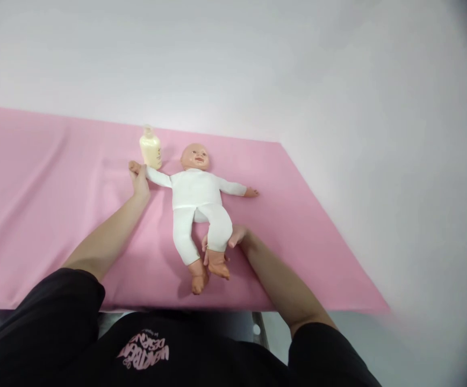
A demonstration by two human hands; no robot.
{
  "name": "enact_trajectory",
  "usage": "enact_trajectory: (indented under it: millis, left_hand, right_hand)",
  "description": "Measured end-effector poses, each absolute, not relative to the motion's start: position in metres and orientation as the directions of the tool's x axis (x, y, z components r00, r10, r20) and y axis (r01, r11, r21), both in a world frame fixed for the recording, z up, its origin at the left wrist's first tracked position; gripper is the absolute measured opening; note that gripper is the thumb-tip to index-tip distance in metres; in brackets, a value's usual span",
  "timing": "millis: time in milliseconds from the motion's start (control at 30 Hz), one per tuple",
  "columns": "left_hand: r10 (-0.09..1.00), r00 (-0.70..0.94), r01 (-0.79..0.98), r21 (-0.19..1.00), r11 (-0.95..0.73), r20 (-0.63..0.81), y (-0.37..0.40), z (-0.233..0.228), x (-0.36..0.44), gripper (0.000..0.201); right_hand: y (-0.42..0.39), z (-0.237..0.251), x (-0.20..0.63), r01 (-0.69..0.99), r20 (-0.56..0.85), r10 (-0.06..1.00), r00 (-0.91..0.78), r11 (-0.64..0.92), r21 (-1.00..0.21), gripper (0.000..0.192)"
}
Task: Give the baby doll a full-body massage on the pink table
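Observation:
A baby doll (195,188) with a white cloth body lies on its back on a pink sheet (297,231), head toward the far edge. My left hand (139,180) is closed around the doll's arm near its hand, at the left. Under the doll's leg on the right, my right hand (238,236) cups the lower leg from behind; the thumb shows on one side and fingertips on the other, while the palm is hidden. Just beyond my left hand stands a pale yellow pump bottle (151,150), upright.
The pink sheet covers a table whose near edge runs along my body. A white wall (233,64) rises behind its far edge. At the right, the sheet ends in a slanted edge. Folds cross the sheet at the left.

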State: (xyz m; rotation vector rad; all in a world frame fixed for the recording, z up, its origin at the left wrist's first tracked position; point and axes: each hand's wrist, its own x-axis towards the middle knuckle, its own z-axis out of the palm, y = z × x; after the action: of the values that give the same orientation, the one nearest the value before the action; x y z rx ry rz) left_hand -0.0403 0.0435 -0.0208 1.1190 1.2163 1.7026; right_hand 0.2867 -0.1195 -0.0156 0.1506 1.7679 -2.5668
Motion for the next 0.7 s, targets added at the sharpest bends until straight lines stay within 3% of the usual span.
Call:
enact_trajectory:
  millis: [100, 167, 267, 467, 700]
  left_hand:
    - [0.807, -0.591, -0.247, 0.956, -0.156, -0.020, 0.054, -0.025, -0.048, 0.026]
    - [0.777, -0.626, -0.268, 0.955, -0.127, -0.072, 0.057, -0.025, -0.051, 0.027]
    - [0.794, -0.607, -0.176, 0.978, -0.114, -0.016, 0.054, -0.023, -0.054, 0.034]
    - [0.818, -0.571, 0.001, 0.996, -0.084, 0.069, 0.045, -0.017, -0.061, 0.048]
    - [0.837, -0.479, 0.311, 0.943, -0.122, 0.266, 0.035, -0.019, -0.070, 0.042]
  right_hand:
    - [-0.116, -0.030, 0.301, 0.050, -0.134, 0.176, -0.975, -0.417, -0.907, 0.083]
    - [-0.114, -0.037, 0.312, 0.042, -0.147, 0.219, -0.965, -0.420, -0.907, 0.082]
    - [-0.109, -0.037, 0.324, 0.044, -0.175, 0.283, -0.943, -0.415, -0.909, 0.074]
    - [-0.107, -0.026, 0.332, 0.083, -0.350, 0.530, -0.772, -0.462, -0.883, 0.040]
    - [-0.117, -0.002, 0.328, -0.006, -0.299, 0.647, -0.701, -0.424, -0.906, 0.021]
